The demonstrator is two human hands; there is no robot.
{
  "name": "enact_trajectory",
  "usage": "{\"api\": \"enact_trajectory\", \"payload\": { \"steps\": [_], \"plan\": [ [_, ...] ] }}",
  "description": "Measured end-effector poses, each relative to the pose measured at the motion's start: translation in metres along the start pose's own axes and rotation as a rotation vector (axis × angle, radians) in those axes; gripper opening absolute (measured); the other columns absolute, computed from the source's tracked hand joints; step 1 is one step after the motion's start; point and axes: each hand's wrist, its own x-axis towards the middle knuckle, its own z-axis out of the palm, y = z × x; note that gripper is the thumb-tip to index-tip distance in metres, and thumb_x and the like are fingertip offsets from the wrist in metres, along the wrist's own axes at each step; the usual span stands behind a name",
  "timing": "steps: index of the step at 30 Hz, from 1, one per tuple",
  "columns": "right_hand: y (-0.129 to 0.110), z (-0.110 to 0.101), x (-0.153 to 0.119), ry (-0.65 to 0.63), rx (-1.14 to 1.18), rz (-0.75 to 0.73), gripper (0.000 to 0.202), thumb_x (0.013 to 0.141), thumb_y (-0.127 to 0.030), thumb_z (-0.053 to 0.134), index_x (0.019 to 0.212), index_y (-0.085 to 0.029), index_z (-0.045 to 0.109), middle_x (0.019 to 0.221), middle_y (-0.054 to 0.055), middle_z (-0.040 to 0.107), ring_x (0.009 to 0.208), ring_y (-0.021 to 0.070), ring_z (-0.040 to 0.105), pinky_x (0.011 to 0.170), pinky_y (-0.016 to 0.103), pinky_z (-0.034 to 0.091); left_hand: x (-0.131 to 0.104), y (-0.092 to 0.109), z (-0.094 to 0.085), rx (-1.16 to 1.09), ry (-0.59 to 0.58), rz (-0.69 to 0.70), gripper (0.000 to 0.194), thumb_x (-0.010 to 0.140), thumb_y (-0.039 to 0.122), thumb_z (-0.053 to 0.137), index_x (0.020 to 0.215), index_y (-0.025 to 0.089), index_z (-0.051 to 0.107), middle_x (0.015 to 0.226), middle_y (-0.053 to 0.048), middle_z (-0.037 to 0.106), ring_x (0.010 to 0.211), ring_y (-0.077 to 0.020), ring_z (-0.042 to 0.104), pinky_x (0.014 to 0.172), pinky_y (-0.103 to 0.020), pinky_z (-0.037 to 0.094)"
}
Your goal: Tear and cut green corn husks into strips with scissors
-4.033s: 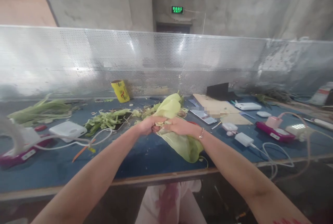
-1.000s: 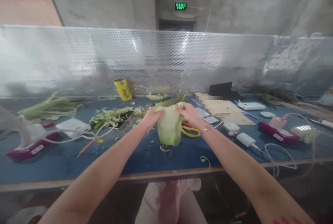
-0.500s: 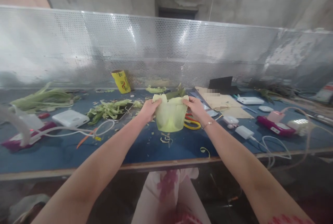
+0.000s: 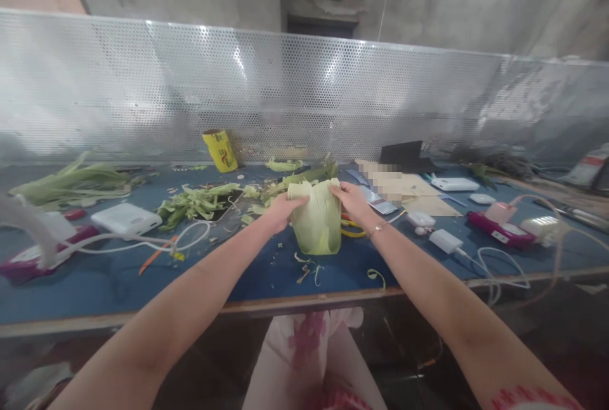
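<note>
A wide, pale green husk piece (image 4: 314, 219), bowl-like and broader at its upper edge, is held upright over the blue table. My left hand (image 4: 284, 212) pinches its upper left edge, thumb on the near face. At the upper right corner my right hand (image 4: 352, 204) grips it between thumb and fingers. Behind my right hand a yellow looped handle (image 4: 353, 231) partly shows. Below the piece lie thin curled scraps (image 4: 308, 270). Long green husks (image 4: 304, 178) lie behind it, partly hidden.
Shredded green strips (image 4: 197, 204) and a white power bank (image 4: 126, 218) are to the left. A yellow tube (image 4: 220, 151) leans by the perforated metal screen (image 4: 266, 80). On the right are brown paper (image 4: 413, 191), a white charger (image 4: 446, 241) with cable, and a magenta power strip (image 4: 502, 230).
The husk piece has moved slightly down and right and its shape has narrowed. My left hand has shifted right and lower, closer to my right hand. Both hands keep hold.
</note>
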Motion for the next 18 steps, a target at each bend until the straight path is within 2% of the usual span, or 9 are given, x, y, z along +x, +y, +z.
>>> {"api": "enact_trajectory", "payload": {
  "steps": [3,7,9,11,14,16,18],
  "plan": [
    [-0.004,-0.003,0.000,-0.023,-0.095,-0.037,0.037,0.068,-0.054,0.059,0.076,-0.018,0.061,0.068,0.002,0.063,0.069,0.0187,0.058,0.063,0.030,0.047,0.005,-0.004,-0.002,0.046,0.032,0.042,0.037,0.050,0.027,0.080,0.083,0.013,0.069,0.086,-0.010,0.072,0.078,-0.0225,0.067,0.071,-0.031,0.052],
    [-0.015,-0.024,0.002,-0.135,-0.282,0.007,0.037,0.076,-0.052,0.050,0.081,-0.017,0.061,0.078,0.004,0.064,0.072,0.0169,0.059,0.064,0.027,0.046,0.015,0.001,-0.015,0.113,0.181,0.133,0.033,0.053,0.027,0.078,0.082,0.014,0.068,0.085,-0.010,0.071,0.077,-0.0232,0.066,0.071,-0.034,0.052],
    [-0.018,-0.036,0.002,-0.163,-0.536,0.035,0.032,0.078,-0.046,0.048,0.080,-0.017,0.061,0.081,0.005,0.065,0.071,0.0157,0.058,0.063,0.026,0.043,0.020,0.005,-0.023,0.128,0.252,0.142,0.028,0.054,0.027,0.076,0.077,0.013,0.067,0.081,-0.010,0.071,0.074,-0.0241,0.066,0.070,-0.036,0.052],
    [-0.020,-0.042,0.000,-0.324,-0.872,0.054,0.023,0.071,-0.039,0.059,0.074,-0.016,0.062,0.076,0.005,0.064,0.068,0.0167,0.056,0.061,0.026,0.039,0.024,0.007,-0.028,0.088,0.280,0.147,0.026,0.056,0.025,0.075,0.077,0.013,0.066,0.079,-0.011,0.070,0.074,-0.0238,0.066,0.071,-0.036,0.052],
    [-0.020,-0.041,-0.004,-0.534,-1.126,0.088,0.019,0.068,-0.035,0.059,0.071,-0.016,0.060,0.069,0.005,0.060,0.061,0.0172,0.052,0.054,0.027,0.033,0.026,0.009,-0.031,0.002,0.291,0.119,0.021,0.060,0.020,0.072,0.078,0.014,0.065,0.076,-0.009,0.069,0.069,-0.0217,0.066,0.071,-0.037,0.053],
    [-0.020,-0.036,-0.006,-0.590,-1.191,0.064,0.017,0.068,-0.033,0.057,0.072,-0.016,0.058,0.068,0.005,0.059,0.059,0.0169,0.051,0.051,0.027,0.031,0.026,0.009,-0.030,-0.045,0.293,0.104,0.017,0.063,0.016,0.069,0.078,0.014,0.064,0.074,-0.008,0.068,0.065,-0.0200,0.065,0.071,-0.037,0.053],
    [-0.019,-0.032,-0.008,-0.591,-1.214,0.043,0.017,0.066,-0.030,0.057,0.075,-0.016,0.056,0.071,0.005,0.059,0.059,0.0167,0.051,0.050,0.027,0.030,0.025,0.009,-0.028,-0.079,0.291,0.098,0.014,0.065,0.014,0.067,0.078,0.014,0.063,0.073,-0.007,0.068,0.065,-0.0188,0.064,0.072,-0.037,0.053]
  ]
}}
